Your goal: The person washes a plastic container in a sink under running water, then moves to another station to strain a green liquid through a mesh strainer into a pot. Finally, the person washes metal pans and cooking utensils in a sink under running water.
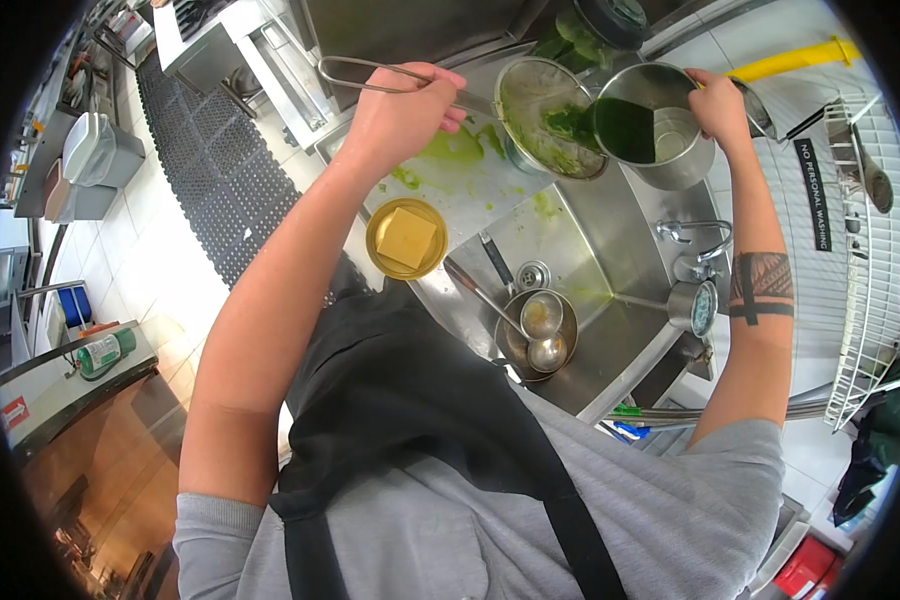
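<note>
A round strainer [550,115] with green pulp on its mesh is held by its wire handle in my left hand [407,112], whose fingers are wrapped round it. My right hand [718,105] grips the rim or handle of a metal pot [682,165], tilted toward the strainer. Dark green liquid [625,130] runs from the pot's lip into the mesh. What lies beneath the strainer is mostly hidden. Green splashes mark the steel counter [490,195]. Nearer my body, a round gold tin [407,238] holds a yellow block.
In the sink [620,265] lies a metal bowl [505,350] with ladles. A faucet [705,240] and a small metal cup [692,307] stand at the right. A blender jar [610,25] is at the back. A wire rack [860,250] hangs on the tiled wall.
</note>
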Demonstrator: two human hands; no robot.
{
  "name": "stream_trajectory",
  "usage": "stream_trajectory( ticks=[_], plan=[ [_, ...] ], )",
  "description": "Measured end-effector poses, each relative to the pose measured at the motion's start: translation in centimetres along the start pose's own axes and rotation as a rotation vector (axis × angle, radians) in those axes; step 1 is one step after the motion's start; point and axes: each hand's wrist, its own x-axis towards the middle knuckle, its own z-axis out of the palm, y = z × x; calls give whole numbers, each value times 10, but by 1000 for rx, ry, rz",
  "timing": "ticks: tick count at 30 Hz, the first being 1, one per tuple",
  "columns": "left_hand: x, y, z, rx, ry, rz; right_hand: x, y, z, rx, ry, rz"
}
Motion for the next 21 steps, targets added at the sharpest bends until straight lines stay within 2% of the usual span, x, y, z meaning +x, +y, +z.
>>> stream_trajectory(
  ticks=[21],
  plan=[
    [1, -3, -1, -30, 13, -10, 9, -7, 1, -38, 25, -23]
  ],
)
